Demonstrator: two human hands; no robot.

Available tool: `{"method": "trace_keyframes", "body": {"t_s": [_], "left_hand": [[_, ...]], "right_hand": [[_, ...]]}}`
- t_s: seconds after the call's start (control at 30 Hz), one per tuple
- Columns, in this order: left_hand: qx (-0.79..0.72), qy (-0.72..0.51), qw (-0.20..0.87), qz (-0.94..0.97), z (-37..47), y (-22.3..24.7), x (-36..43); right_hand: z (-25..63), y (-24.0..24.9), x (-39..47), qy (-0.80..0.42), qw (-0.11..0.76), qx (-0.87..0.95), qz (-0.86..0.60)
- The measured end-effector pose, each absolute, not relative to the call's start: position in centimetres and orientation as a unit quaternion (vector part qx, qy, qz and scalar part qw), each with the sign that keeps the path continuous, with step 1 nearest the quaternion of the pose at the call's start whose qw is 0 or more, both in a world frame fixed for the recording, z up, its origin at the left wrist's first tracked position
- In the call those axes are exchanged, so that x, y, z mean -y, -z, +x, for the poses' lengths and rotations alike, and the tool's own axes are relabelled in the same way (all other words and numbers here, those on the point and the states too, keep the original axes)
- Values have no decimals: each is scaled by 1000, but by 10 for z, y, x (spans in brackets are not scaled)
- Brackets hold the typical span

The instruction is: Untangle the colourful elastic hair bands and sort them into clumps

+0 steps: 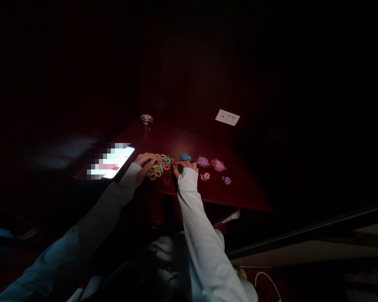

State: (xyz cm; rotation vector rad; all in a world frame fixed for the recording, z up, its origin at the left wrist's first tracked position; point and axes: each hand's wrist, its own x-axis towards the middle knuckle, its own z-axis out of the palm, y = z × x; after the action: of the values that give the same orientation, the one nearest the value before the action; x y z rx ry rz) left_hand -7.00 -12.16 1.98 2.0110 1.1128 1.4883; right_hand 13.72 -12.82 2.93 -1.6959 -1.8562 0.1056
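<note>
My left hand point(145, 162) rests at the left side of a mixed pile of yellow, green and orange rings point(156, 170), its fingers spread over them. At the pile's right edge is my right hand point(185, 166), with fingers bent down; whatever lies under its fingertips is hidden. Beyond and beside it lie a blue bundle point(185, 157), a purple bundle point(203, 161) and a pink bundle point(218, 164) of thin pieces. Nearer the front edge are some pink rings point(205, 176) and some purple rings point(226, 180).
A lit screen point(119, 161) stands left of my left hand. A clear jar point(146, 119) with a lid is at the back of the dark red table point(239, 191). A white socket plate point(227, 117) is on the wall behind. A white cable point(269, 280) hangs at lower right.
</note>
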Motion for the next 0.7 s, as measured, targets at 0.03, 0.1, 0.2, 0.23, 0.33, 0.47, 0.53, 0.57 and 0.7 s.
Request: {"method": "trace_keyframes", "body": {"t_s": [0.03, 0.1, 0.2, 0.23, 0.33, 0.47, 0.53, 0.57, 0.7], "left_hand": [[-401, -542, 212, 707, -70, -19, 119], [-400, -552, 229, 696, -69, -16, 115], [-409, -559, 271, 668, -68, -9, 109], [-414, -561, 293, 655, -68, -7, 106], [-419, -568, 338, 623, -68, -2, 100], [-445, -570, 315, 615, -69, 5, 95], [-457, -546, 307, 631, -70, 7, 93], [-461, -537, 306, 637, -72, 8, 92], [-464, -533, 317, 633, -75, 8, 89]], "right_hand": [[130, -31, 124, -42, 297, 704, -644], [119, -32, 114, -40, 276, 710, -647], [109, -33, 103, -9, 251, 709, -659], [108, -32, 101, 4, 244, 705, -666], [109, -33, 98, 17, 231, 698, -677], [109, -35, 101, -13, 219, 704, -675], [108, -37, 101, -22, 219, 705, -674], [107, -38, 101, -24, 222, 703, -675], [107, -39, 101, -38, 258, 686, -679]]}}
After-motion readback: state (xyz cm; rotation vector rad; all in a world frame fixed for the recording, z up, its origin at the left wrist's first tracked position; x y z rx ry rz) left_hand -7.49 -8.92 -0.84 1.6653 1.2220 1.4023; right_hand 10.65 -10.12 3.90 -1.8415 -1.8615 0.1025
